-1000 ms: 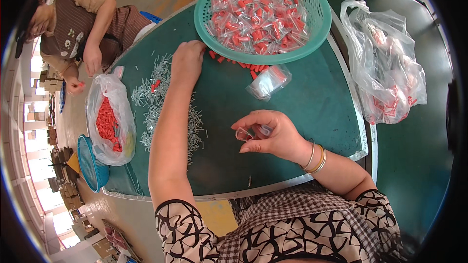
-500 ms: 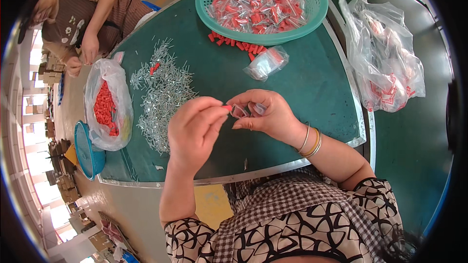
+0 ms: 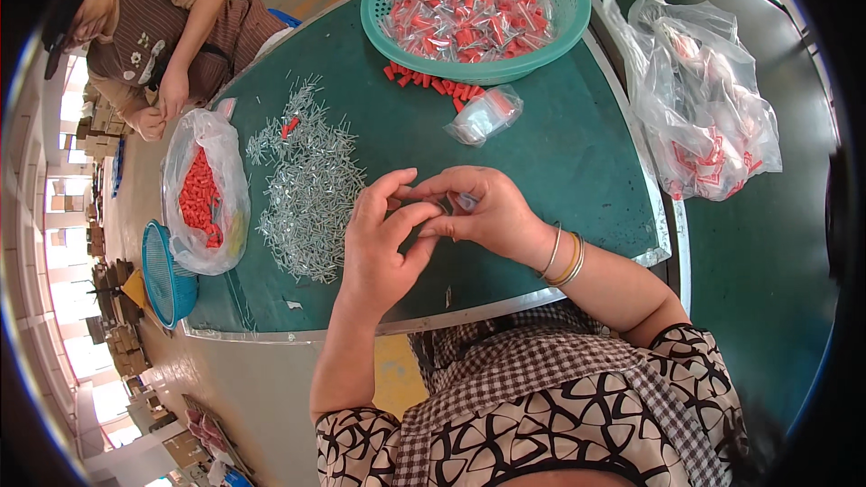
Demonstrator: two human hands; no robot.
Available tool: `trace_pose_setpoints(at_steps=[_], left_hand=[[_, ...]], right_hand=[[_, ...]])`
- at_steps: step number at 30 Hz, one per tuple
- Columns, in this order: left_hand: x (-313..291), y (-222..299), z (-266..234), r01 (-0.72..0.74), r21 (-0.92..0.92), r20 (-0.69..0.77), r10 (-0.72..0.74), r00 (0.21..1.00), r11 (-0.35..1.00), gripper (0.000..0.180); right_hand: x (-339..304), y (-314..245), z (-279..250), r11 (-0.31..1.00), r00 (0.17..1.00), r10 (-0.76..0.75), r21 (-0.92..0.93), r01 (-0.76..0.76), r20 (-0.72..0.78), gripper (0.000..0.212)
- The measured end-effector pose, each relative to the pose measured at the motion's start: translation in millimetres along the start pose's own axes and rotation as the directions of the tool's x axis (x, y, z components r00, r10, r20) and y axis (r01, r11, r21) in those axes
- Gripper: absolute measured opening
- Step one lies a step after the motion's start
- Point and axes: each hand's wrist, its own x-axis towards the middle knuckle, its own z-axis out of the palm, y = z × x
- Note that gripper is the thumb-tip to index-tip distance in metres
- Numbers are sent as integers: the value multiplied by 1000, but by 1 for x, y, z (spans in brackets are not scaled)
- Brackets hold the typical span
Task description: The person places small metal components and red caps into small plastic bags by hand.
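Observation:
Both hands meet over the green table (image 3: 541, 171). In my right hand (image 3: 487, 207), small clear plastic bags (image 3: 466, 202) are gripped between curled fingers and thumb. My left hand (image 3: 383, 239) is closed, its fingertips against the bag opening; whatever they pinch is hidden. Left of my left hand lies a heap of silver screws (image 3: 311, 207), with a red wall plug (image 3: 290, 127) on top. Beyond my hands sits a clear packet (image 3: 485, 117), beside loose red plugs (image 3: 442, 86).
A green basket (image 3: 478, 70) of bagged red plugs stands at the far edge. On the left are a white plastic bag (image 3: 233, 162) holding red plugs (image 3: 198, 194) and a blue basket (image 3: 168, 280). A filled clear carrier bag (image 3: 708, 108) lies right. Another person (image 3: 171, 36) sits far left.
My left hand has moved right to meet my right hand at the bag opening. The red plug that showed in its fingertips is now out of sight.

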Motion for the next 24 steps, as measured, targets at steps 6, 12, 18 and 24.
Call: trace_pose_setpoints(at_steps=[6, 12, 18, 24], left_hand=[[-7, -10, 3, 85, -188, -31, -92, 995, 979, 23], [-4, -15, -12, 22, -296, 44, -9, 999, 955, 20], [-1, -21, -19, 149, -401, 199, -73, 977, 904, 18], [2, -9, -31, 197, -410, 272, -87, 958, 891, 15]], right_hand=[[-1, 0, -6, 997, 996, -75, 6, 75, 39, 43], [-1, 1, -9, 921, 968, 186, 312, -232, 169, 26], [2, 3, -7, 961, 978, 144, 215, -175, 153, 15], [-2, -8, -3, 981, 983, 95, 154, -120, 159, 13]])
